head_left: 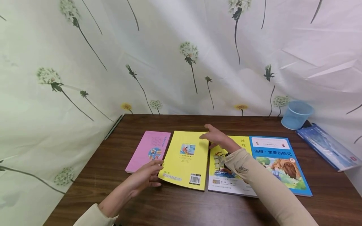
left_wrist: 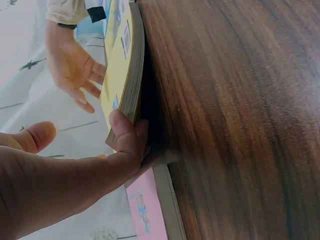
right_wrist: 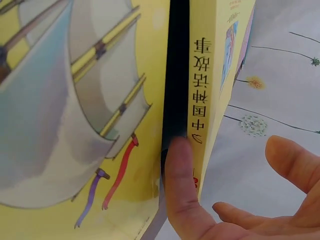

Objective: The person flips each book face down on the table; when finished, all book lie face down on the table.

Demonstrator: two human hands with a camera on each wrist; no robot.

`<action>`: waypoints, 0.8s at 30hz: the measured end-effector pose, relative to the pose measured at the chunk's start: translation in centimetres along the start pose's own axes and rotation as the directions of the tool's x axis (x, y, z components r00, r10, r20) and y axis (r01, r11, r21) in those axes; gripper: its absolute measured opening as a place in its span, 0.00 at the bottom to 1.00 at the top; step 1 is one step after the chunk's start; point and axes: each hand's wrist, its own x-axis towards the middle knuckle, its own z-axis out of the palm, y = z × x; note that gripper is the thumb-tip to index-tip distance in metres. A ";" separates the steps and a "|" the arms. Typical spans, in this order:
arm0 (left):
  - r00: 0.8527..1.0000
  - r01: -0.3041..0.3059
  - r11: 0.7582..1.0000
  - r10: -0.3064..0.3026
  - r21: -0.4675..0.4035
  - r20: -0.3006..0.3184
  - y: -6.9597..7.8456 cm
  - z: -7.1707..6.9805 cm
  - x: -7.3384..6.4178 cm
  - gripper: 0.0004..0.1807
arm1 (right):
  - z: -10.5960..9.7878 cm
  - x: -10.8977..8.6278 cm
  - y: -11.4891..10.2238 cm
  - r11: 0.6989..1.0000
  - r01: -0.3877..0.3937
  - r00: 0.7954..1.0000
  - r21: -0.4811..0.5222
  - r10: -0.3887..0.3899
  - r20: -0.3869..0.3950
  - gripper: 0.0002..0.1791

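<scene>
A yellow book (head_left: 183, 163) lies with its barcode cover up near the middle of the table. At its lower left corner, my left hand (head_left: 145, 178) touches the page edge with its fingertips, the thumb standing apart in the left wrist view. My right hand (head_left: 219, 138) is over the upper right corner of that book. In the right wrist view, one finger (right_wrist: 180, 185) reaches into the gap beside the book's spine (right_wrist: 200, 95), while the thumb is raised. Partly under the right forearm lies a yellow-and-white book with a sailing ship (head_left: 222, 164).
Left of the yellow book lies a pink book (head_left: 147, 147). A blue storybook (head_left: 282, 160) sits at the right beside the ship book. Farther right are a blue bin (head_left: 296, 116) and another blue book (head_left: 329, 147). A dandelion-print curtain (head_left: 164, 62) hangs behind the wooden table (head_left: 181, 207).
</scene>
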 end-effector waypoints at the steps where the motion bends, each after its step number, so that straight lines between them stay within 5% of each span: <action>1: 1.000 0.001 1.000 -0.001 0.003 0.000 0.0 0.0 0.0 0.34 | 0.0 0.0 0.0 1.000 -0.003 1.000 -0.002 0.003 0.001 0.45; 24: 0.996 0.055 0.998 -0.053 -0.035 0.065 -0.3 -0.9 -0.9 0.41 | -0.1 0.3 -0.4 0.999 -0.001 1.000 -0.045 0.002 0.022 0.42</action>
